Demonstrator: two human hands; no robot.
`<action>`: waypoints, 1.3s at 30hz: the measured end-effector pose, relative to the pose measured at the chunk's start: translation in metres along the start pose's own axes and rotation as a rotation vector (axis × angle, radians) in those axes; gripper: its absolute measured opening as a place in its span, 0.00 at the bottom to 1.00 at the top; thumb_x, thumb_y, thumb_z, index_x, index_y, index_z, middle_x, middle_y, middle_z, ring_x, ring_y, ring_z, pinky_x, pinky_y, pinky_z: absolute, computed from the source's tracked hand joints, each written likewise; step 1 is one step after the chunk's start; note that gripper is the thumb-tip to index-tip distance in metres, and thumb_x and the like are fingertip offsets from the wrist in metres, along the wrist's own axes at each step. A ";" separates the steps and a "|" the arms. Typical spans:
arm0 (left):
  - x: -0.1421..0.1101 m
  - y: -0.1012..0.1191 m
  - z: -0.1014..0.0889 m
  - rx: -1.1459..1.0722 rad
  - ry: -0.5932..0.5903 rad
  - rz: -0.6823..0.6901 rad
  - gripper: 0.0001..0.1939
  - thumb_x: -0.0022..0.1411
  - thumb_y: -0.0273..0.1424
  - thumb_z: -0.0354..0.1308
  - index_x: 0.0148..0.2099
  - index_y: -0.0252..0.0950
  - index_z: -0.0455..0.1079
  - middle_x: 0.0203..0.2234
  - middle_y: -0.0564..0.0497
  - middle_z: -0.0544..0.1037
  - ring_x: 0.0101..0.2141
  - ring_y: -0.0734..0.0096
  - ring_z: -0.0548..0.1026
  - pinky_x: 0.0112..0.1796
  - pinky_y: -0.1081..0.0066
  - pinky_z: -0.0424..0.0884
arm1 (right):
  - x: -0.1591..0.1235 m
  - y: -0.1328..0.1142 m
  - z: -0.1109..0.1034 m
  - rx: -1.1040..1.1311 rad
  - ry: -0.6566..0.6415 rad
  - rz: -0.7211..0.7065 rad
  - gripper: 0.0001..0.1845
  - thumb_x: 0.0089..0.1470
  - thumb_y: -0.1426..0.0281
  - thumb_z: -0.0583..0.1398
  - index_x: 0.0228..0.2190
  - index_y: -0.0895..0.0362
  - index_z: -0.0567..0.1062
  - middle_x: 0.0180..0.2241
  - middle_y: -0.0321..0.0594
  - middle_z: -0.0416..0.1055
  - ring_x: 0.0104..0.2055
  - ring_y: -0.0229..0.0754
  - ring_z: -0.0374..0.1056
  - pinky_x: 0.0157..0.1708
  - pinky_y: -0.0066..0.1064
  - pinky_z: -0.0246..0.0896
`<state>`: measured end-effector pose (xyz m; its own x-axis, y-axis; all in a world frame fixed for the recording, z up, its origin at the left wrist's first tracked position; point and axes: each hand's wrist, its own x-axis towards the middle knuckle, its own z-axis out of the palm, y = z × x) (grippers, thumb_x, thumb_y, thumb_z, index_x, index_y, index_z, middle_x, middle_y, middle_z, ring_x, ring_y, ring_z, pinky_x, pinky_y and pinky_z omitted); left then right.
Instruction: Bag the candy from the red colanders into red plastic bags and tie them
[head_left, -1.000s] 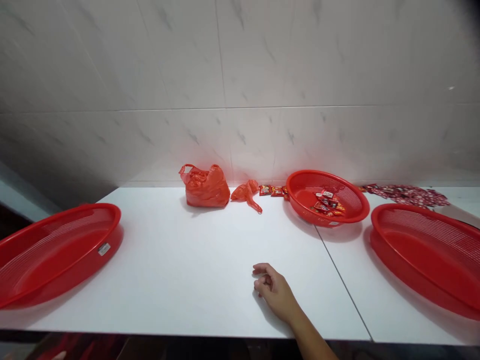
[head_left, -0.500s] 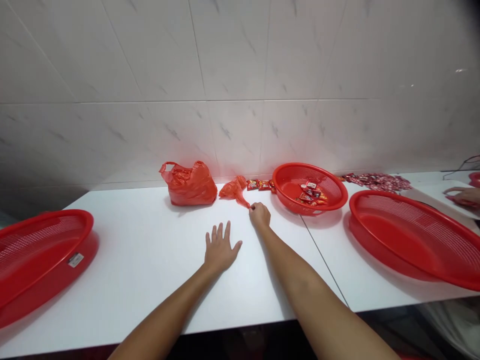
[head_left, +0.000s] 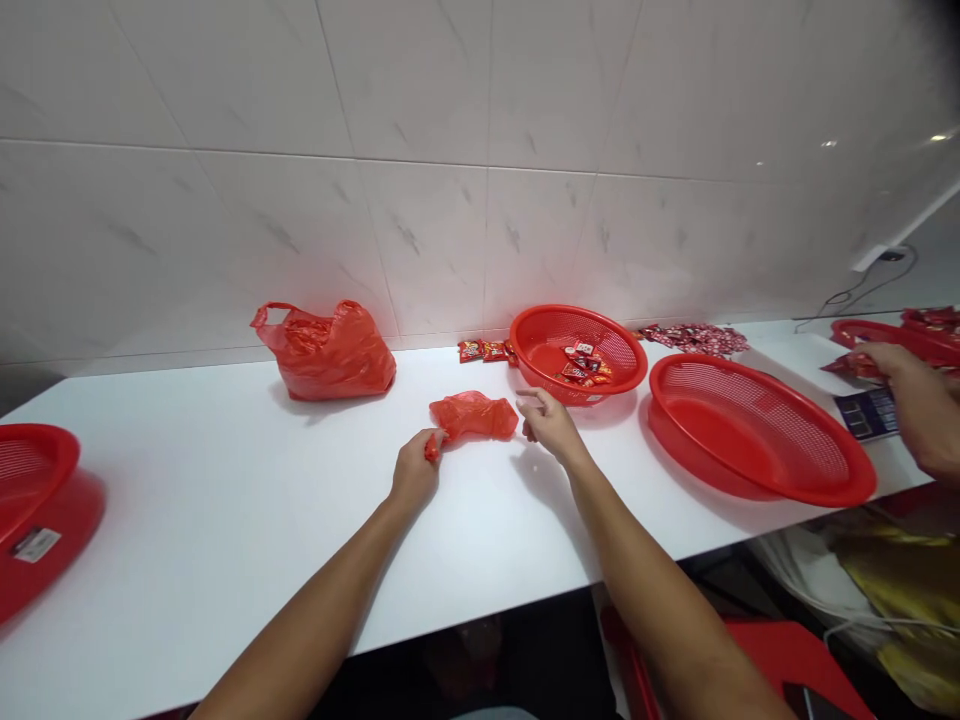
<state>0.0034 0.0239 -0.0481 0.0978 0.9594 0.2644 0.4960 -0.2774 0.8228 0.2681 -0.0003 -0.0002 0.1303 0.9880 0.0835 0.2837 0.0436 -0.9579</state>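
A small, thin red plastic bag [head_left: 476,415] lies crumpled on the white table in front of me. My left hand [head_left: 414,472] is closed round its left end, and a bunched bit of the plastic sticks out of the fist. Just beyond the bag's right end, my right hand [head_left: 553,425] hovers above the table. Its index finger is stretched out and the other fingers are loosely bent, with nothing seen in them. A round red plastic basket [head_left: 525,375] with small red snack packets [head_left: 585,368] inside stands behind my right hand.
A full red carrier bag [head_left: 337,355] stands at the back left. Large red baskets [head_left: 750,480] [head_left: 45,590] are on both sides. Several packets [head_left: 480,350] lie along the wall, with a patterned heap [head_left: 697,340] further right. A co-worker's hand [head_left: 892,365] holds a red packet.
The small red bag has come forward from the wall. My left hand, flat on the table before, now grips its end; my right hand has let go of it. The view has shifted right.
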 end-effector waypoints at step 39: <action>0.023 0.013 -0.089 -0.587 0.616 -0.115 0.25 0.46 0.23 0.65 0.50 0.37 0.70 0.47 0.47 0.77 0.48 0.60 0.77 0.51 0.59 0.75 | -0.029 -0.017 -0.006 0.237 -0.481 0.054 0.28 0.66 0.49 0.54 0.28 0.58 0.79 0.33 0.45 0.76 0.33 0.41 0.67 0.35 0.34 0.63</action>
<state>-0.0648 0.0375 0.0130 -0.4965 0.8315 0.2492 -0.0694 -0.3241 0.9435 0.2649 -0.0309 0.0152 -0.3270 0.9437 -0.0500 0.0595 -0.0322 -0.9977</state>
